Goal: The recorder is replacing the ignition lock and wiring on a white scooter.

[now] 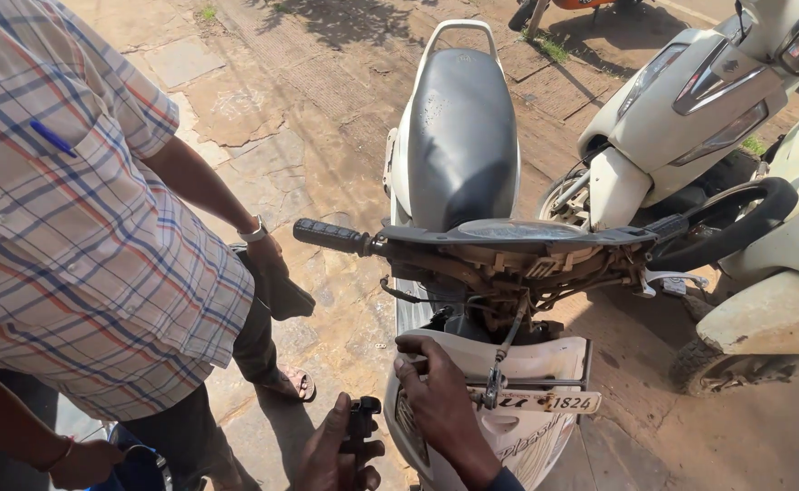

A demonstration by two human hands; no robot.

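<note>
- A white scooter (pixel 459 136) with a long black seat stands on the stone ground, facing the camera. Its front cover is off, so the wires and metal parts under the handlebar (pixel 509 238) show.
- The right hand (pixel 436 400) rests on the white front panel (pixel 545 436) of the scooter, low down by the number plate. The fingers (pixel 415 350) curl over the top edge of the panel, close to a thin metal cable (pixel 506 350) that hangs down there.
- The left hand (pixel 331 455) holds a small black tool or part (pixel 360 425). The fingers are wrapped round it in a loose fist.
- It looks like the step is work on the open front of the scooter, with the right hand steadying the panel. The next move would likely need the black thing brought up to the open part, with care not to snag the cable.
- Another person in a checked shirt (pixel 72 209) stands close on the left, with a dark cloth or pouch (pixel 277 286) by one hand.
- More white scooters (pixel 690 109) stand close on the right.
- Hard to tell: what the black thing in the left hand is, since it is small and in shadow. The wrist of the right hand is cut off at the bottom edge. The tangle of wires is too messy to sort out. The other person's second hand is partly out of view.
</note>
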